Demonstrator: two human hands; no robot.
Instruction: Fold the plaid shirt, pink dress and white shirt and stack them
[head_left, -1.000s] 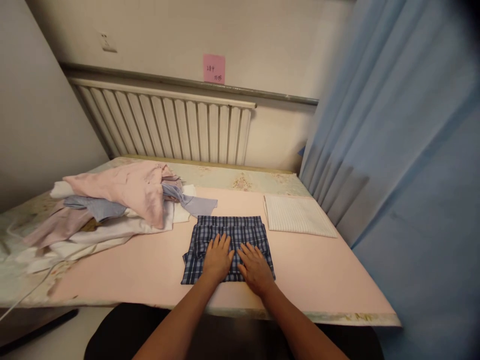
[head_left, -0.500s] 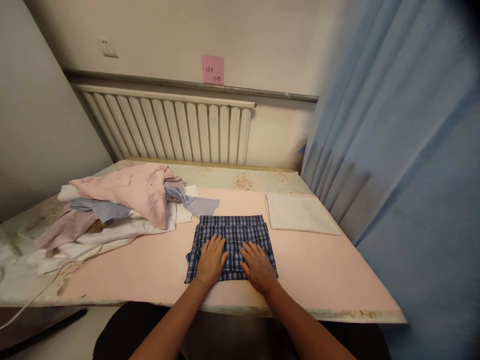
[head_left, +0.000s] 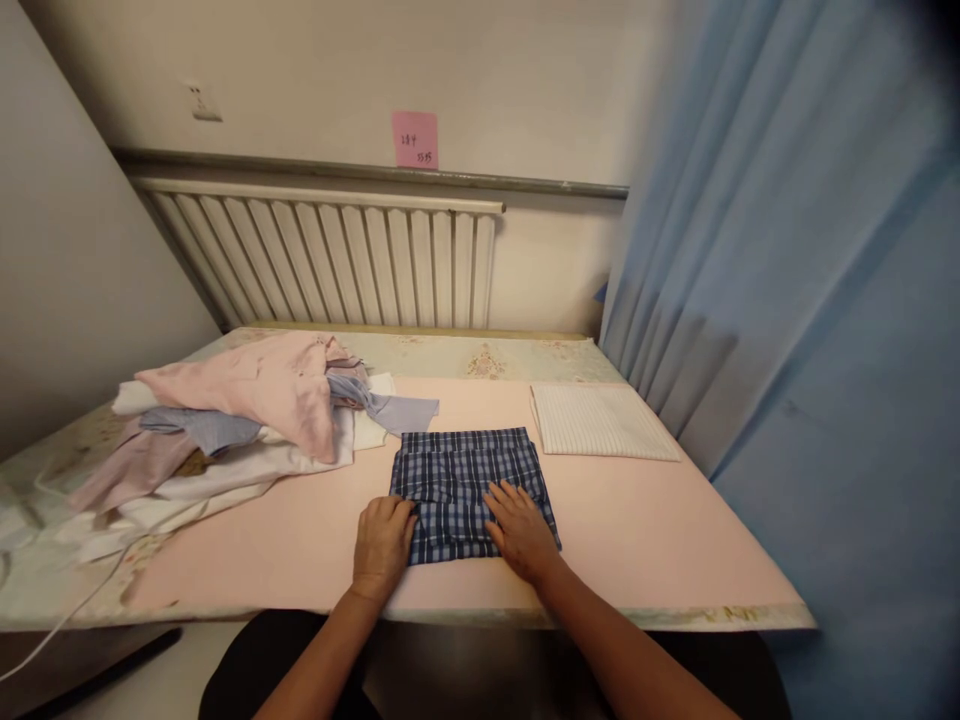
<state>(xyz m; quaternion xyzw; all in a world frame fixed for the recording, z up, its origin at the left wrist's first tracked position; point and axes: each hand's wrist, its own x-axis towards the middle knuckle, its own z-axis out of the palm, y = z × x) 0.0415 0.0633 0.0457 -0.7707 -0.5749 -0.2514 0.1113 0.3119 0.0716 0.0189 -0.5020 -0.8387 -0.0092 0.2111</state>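
1. Your plaid cloth (head_left: 472, 475) lies folded on the bench (head_left: 637, 540), right in front of you; take it as the landmark for everything else.
2. The main change is in your left hand (head_left: 384, 545): half a second ago it lay flat on top of the plaid cloth, and now it is at that cloth's left edge, fingers curled inward.
3. You cannot be sure from this view whether those left fingers grip the edge or only push against it, since the hand hides the contact.
4. Your right hand (head_left: 523, 530) stays palm down on the plaid cloth's near right part, fingers extended and holding nothing.
5. The small flap that stuck out at the plaid cloth's left side no longer shows; you cannot tell whether it is tucked in or covered by your hand.
6. For the work, this looks like a shift from pressing the top to tidying the left side, your right hand probably steadying the rest. Some creases remain across the middle.
7. Beyond the plaid cloth to its left sits the pile (head_left: 247, 400); beyond it to the right lies the striped cloth (head_left: 604, 422), apart from it.
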